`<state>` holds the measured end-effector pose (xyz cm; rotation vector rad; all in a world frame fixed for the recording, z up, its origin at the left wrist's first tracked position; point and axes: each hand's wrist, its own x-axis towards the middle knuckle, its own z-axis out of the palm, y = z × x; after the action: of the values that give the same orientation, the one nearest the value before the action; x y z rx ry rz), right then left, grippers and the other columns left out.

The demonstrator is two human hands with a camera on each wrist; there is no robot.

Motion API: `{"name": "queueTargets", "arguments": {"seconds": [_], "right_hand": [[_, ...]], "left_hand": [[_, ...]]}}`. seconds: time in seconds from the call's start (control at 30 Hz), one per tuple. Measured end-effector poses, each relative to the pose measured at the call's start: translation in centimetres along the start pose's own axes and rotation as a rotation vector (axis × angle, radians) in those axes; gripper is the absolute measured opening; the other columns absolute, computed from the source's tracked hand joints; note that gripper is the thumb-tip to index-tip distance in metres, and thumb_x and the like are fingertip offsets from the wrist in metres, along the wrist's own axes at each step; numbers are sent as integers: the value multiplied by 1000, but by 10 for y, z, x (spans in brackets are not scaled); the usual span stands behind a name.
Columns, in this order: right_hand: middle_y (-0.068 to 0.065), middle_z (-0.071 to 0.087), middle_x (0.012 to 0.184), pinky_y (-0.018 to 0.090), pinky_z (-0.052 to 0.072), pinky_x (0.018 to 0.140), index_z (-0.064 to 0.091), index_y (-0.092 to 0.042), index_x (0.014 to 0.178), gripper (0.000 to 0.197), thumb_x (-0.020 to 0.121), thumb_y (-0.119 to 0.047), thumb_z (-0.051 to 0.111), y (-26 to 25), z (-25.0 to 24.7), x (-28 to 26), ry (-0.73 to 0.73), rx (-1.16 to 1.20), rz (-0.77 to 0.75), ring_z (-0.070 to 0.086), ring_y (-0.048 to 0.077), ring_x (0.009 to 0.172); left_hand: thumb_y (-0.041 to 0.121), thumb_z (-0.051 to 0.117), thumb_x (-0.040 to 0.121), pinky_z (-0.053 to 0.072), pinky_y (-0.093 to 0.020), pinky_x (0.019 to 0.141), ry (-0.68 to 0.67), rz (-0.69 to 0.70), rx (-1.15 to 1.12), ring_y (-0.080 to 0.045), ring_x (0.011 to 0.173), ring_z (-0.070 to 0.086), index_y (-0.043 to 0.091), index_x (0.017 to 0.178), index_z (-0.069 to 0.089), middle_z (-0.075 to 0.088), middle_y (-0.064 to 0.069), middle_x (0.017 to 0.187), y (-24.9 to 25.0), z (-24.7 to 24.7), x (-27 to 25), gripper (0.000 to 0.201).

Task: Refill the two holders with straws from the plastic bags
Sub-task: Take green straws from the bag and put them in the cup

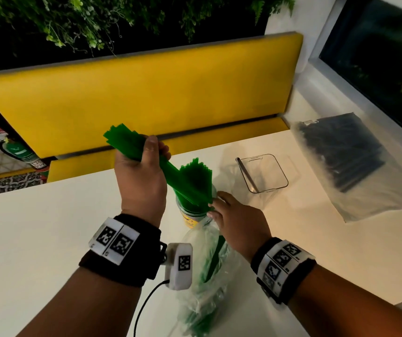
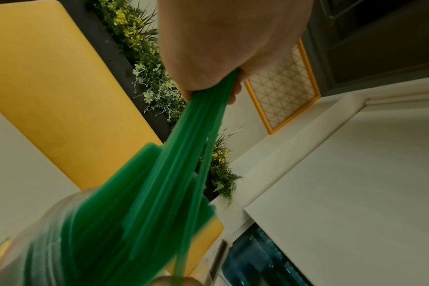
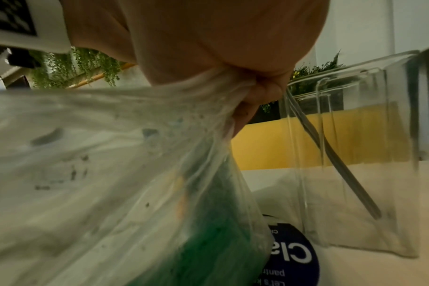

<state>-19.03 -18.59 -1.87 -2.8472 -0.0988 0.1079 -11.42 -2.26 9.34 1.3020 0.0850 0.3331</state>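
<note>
Two hands work over the white surface [image 1: 49, 227]. Nearest lies a clear bag [image 1: 204, 283] of green straws, and the right hand [image 1: 236, 222] pinches its top. The left hand [image 1: 141, 176] grips a bunch of green straws [image 1: 187, 181], tips in the round holder [image 1: 190, 212]. Farther off stand a clear square holder [image 1: 263, 173] and a bag of dark straws [image 1: 341, 154].

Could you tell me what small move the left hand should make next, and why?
Probably lower the bunch and let go. The left hand grips the green straws tilted, their lower ends already inside the round holder, while the right hand pinches the bag beside it.
</note>
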Motion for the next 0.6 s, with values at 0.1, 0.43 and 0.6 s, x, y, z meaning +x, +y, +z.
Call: {"name": "queueTargets", "arguments": {"seconds": [0.1, 0.43, 0.6], "right_hand": [[-15, 48, 139, 29, 49, 62, 51, -37, 123, 28, 99, -46, 40, 2, -2, -1, -6, 29, -7, 70, 21, 86], [-13, 54, 124, 30, 50, 60, 54, -33, 111, 21, 96, -43, 44, -3, -13, 0, -7, 36, 4, 68, 20, 81], [-12, 54, 124, 29, 46, 61, 54, -35, 114, 23, 96, -45, 45, -4, -16, 0, -29, 38, 25, 67, 20, 85]], "left_hand": [[5, 51, 101, 53, -36, 67, 1, 52, 38, -18, 64, 60, 3, 86, 55, 61, -5, 70, -8, -1, 5, 15], [46, 68, 83, 52, -46, 94, -377, 94, 732, -25, 108, 58, 23, 101, 59, 60, -1, 112, -70, -15, -18, 31], [52, 84, 66, 40, -34, 107, -484, -77, 597, -13, 137, 39, 34, 149, 25, 36, 3, 150, -51, -31, -12, 104]]}}
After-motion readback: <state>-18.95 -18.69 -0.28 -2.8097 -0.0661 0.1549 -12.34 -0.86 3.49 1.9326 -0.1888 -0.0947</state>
